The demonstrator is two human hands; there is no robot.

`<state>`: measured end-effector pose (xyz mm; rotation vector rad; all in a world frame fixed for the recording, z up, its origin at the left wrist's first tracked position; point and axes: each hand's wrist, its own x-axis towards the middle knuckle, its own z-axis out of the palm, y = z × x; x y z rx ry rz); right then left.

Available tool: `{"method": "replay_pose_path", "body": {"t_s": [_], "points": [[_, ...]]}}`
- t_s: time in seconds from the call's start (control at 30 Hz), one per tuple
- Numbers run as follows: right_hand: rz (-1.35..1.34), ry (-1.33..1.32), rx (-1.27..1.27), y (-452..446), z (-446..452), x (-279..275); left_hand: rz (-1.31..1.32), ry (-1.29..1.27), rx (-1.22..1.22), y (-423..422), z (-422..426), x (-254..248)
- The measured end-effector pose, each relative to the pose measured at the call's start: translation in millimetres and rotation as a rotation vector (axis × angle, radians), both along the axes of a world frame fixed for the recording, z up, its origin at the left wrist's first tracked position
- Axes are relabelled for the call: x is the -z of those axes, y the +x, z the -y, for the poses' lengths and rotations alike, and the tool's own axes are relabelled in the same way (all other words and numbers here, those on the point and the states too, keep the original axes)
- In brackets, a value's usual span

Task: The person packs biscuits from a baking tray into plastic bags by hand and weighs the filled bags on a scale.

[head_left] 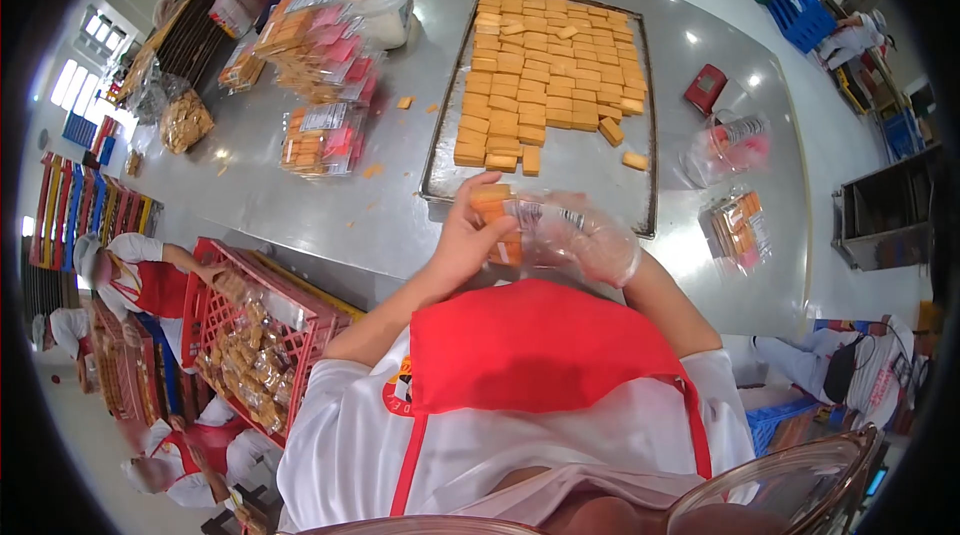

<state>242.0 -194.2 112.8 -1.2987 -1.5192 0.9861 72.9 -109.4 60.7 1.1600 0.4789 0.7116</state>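
Observation:
My left hand (pixel 465 240) is closed round a clear plastic pack of rectangular golden biscuits (pixel 503 250), thumb on the near side. A printed barcode label shows on the plastic. My right hand (pixel 605 245) is covered in clear plastic that looks like a thin glove, and is closed on the right end of the same pack; its fingertips are partly hidden by glare. Just beyond both hands lies a metal baking tray (pixel 440 150) with rows of biscuits (pixel 550 60). Two loose biscuits sit near the tray's bare right part.
Filled packs (pixel 322 140) are piled at the left beside a plastic tub (pixel 392 20). To the right are a red object (pixel 706 89), crumpled clear plastic (pixel 725 150) and another pack (pixel 740 230). A red crate (pixel 325 320) of bagged goods stands lower left. Co-workers are around.

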Motion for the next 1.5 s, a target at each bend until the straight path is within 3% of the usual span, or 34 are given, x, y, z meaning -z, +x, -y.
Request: {"method": "replay_pose_path", "body": {"t_s": [0.03, 0.1, 0.2, 0.3, 0.4, 0.5, 0.6, 0.67, 0.73, 0.8, 0.9, 0.97, 1.07, 1.13, 1.33, 1.43, 1.5], "points": [[-0.003, 0.008, 0.009, 0.6, 0.6, -2.9, 0.04, -0.009, -0.013, 0.2, 0.8, -7.4], [-0.261, -0.355, -0.011, 2.2, 5.4, -14.9, 0.051, 0.019, -0.008, -0.5, -0.5, -7.7], [-0.571, -0.572, -0.074, 6.0, 3.7, -1.3, -0.038, 0.098, 0.014, -3.8, -2.6, -5.7], [-0.88, -0.519, -0.164, 7.6, 2.1, 15.7, -0.07, 0.06, 0.048, -9.3, -3.0, -13.9], [-0.92, -0.447, -0.116, -1.4, 1.4, 18.4, -0.098, -0.004, 0.03, -13.2, -5.3, -14.3], [-0.509, -0.436, -0.163, -9.6, 5.0, -5.2, -0.09, 0.168, -0.085, -16.9, -5.8, -4.5], [-0.087, -0.259, -0.339, -9.1, 4.4, -26.1, -0.022, 0.157, -0.02, -32.5, -6.4, 4.9], [0.015, -0.12, -0.444, -4.7, -3.0, -0.4, -0.015, 0.157, -0.044, -45.9, -7.0, 14.2], [0.042, -0.192, -0.445, 3.2, -12.7, 4.4, 0.089, 0.092, -0.089, -58.4, -16.9, 18.4], [-0.011, -0.475, -0.333, 18.4, -23.4, -3.1, 0.289, -0.041, -0.151, -70.0, -33.8, 18.9], [0.726, 0.134, 0.135, 30.0, -40.0, -2.7, 0.513, -0.308, -0.189, -84.8, -49.1, 17.3], [0.812, 0.101, 0.179, 51.1, -57.7, 14.3, 0.584, -0.472, -0.176, -103.2, -64.0, 31.9], [0.998, -0.031, 0.192, 49.7, -72.2, 16.5, 0.897, -0.65, -0.139, -122.8, -83.0, 71.4], [1.132, -0.14, 0.134, 42.0, -81.8, 19.0, 0.906, -0.601, -0.132, -120.8, -83.1, 76.0], [1.077, 0.071, 0.254, 44.5, -60.8, 17.2, 0.984, -0.691, -0.036, -131.3, -92.8, 90.7], [0.943, -0.268, 0.349, 44.4, -63.9, 23.9, 0.973, -0.711, -0.091, -128.3, -87.6, 82.3], [0.814, -0.239, 0.376, 41.0, -68.1, 20.2, 0.969, -0.7, -0.1, -123.4, -88.9, 80.7]]}}
